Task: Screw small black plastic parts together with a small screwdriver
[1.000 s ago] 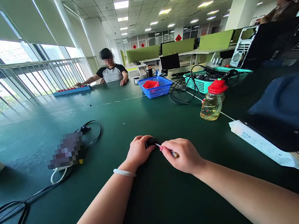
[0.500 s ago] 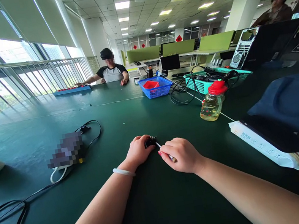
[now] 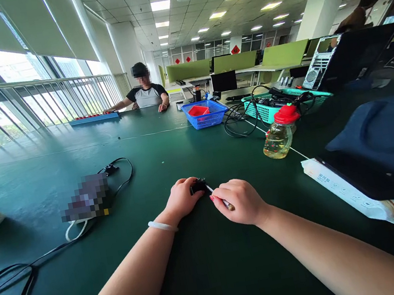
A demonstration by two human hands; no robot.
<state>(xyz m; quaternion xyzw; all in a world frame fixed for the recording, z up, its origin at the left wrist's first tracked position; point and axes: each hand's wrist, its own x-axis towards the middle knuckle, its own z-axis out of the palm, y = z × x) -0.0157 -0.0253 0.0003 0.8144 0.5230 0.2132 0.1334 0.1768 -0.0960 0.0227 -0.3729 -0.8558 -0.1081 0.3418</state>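
Near the middle of the dark green table (image 3: 182, 150), my left hand (image 3: 181, 198) is closed around a small black part (image 3: 198, 186) and keeps it low over the tabletop. Tiny projections show along its upper edge, but its kind is not clear. My right hand (image 3: 240, 202) grips a slim stick-like tool (image 3: 229, 206) with a pale metallic shaft and a brownish rear end. The tool slants up and left, its front tip at the right side of the black part. Whether the tip touches cannot be made out. Fingers hide much of both things.
To the left lies a blurred-out dark device (image 3: 89, 197) with cables. A drink bottle (image 3: 277, 141) with a red lid, a blue basket (image 3: 206, 115), and a green basket (image 3: 265, 112) of cables stand ahead. A white box (image 3: 346, 192) lies right. Another person (image 3: 147, 95) sits across the table.
My right hand and the tool have shifted very slightly up and to the right. My left hand and the black part stay nearly in place.
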